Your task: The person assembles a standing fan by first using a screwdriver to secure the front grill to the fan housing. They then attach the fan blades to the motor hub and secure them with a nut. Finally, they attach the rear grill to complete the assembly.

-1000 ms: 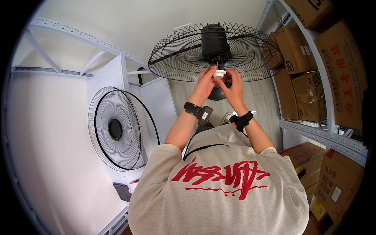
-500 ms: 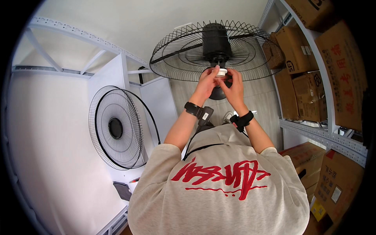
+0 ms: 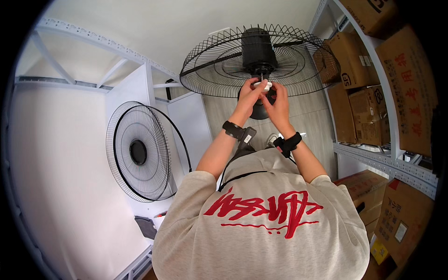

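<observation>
In front of me stands a black fan with its round wire rear grille (image 3: 205, 77) and dark motor housing (image 3: 257, 50). A thin metal shaft (image 3: 262, 76) sticks out of its middle toward me. Both my hands meet at the shaft's end around a small round white plastic nut (image 3: 266, 87). My left hand (image 3: 246, 100) pinches it from the left, thumb on top. My right hand (image 3: 278, 103) closes on its right side with the fingertips. Whether the nut touches the shaft is hard to tell. The fan's dark base (image 3: 259, 112) shows partly below my hands.
A detached black front grille (image 3: 159, 154) leans at the left on a white shelf (image 3: 60, 163), near a dark flat object (image 3: 145, 227). Metal racking (image 3: 364, 154) with cardboard boxes (image 3: 352, 60) stands close at the right. A pale wall lies behind the fan.
The white nut has tilted and turned between my fingers. My left hand has shifted slightly to the right, and more of the shaft shows above the nut.
</observation>
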Demonstrator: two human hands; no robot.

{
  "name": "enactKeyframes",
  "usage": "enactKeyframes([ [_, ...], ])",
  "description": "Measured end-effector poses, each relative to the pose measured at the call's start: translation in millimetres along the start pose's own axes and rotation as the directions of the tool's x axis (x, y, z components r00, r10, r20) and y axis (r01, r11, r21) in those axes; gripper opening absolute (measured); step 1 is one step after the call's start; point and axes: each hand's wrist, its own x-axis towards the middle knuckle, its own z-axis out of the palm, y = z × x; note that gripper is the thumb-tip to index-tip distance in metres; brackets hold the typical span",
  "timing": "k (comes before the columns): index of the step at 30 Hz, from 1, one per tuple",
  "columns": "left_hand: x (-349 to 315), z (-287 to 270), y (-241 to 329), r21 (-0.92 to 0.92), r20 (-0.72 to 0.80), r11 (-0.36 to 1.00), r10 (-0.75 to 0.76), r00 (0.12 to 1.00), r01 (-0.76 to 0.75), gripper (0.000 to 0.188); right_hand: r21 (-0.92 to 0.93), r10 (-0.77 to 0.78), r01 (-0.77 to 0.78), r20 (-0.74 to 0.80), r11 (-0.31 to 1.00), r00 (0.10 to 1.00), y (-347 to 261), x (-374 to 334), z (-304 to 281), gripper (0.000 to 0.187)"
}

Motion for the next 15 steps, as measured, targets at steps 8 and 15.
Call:
enactKeyframes([
  [8, 2.8, -3.2, -4.9, -0.139, -0.003, 0.988, -0.073, 0.997, 0.071, 0.040, 0.059, -0.022, 0.022, -0.006, 0.998, 1.000, -17.4, 3.5, -4.8, 0.054],
  [15, 0.0, -1.1, -0.5, -0.074, -0.040, 0.997, -0.002, 0.999, -0.001, 0.040, 0.081, 0.026, -0.027, 0.013, 0.996, 1.000, -16.5, 2.8, -4.4, 0.052],
])
